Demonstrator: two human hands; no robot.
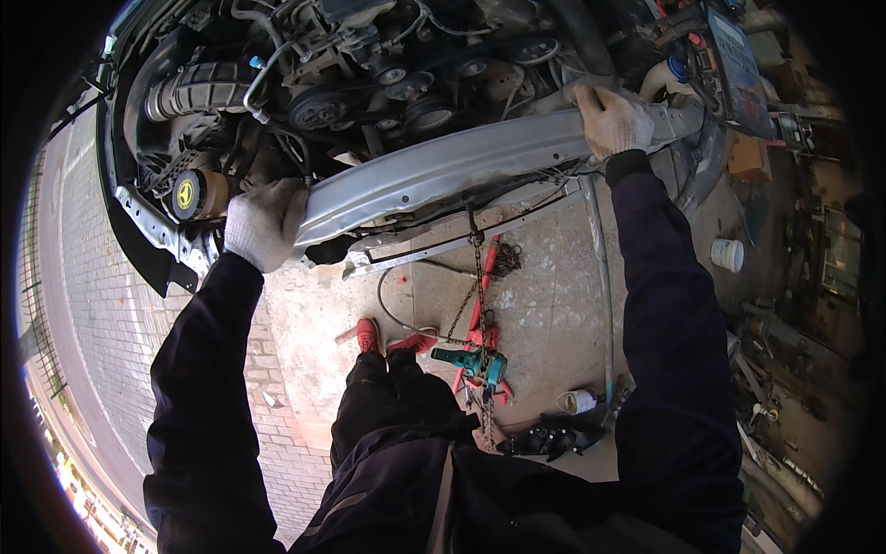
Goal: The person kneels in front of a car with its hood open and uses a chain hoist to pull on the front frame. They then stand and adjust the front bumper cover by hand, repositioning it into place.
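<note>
A long grey metal crossbeam spans the front of an open car engine bay. My left hand, in a whitish knit glove, is closed round the beam's left end, close to a reservoir with a black and yellow cap. Near the other end, my right hand, also gloved, grips the beam's upper edge; some of its fingers are hidden. From below the middle of the beam a chain runs down toward the floor. Behind the beam lie the engine's belt pulleys and a ribbed air hose.
On the concrete, by my red shoes, are a green power tool and a red metal bar. A grey pole stands or leans at right. White buckets and black parts sit nearby. A battery is at upper right.
</note>
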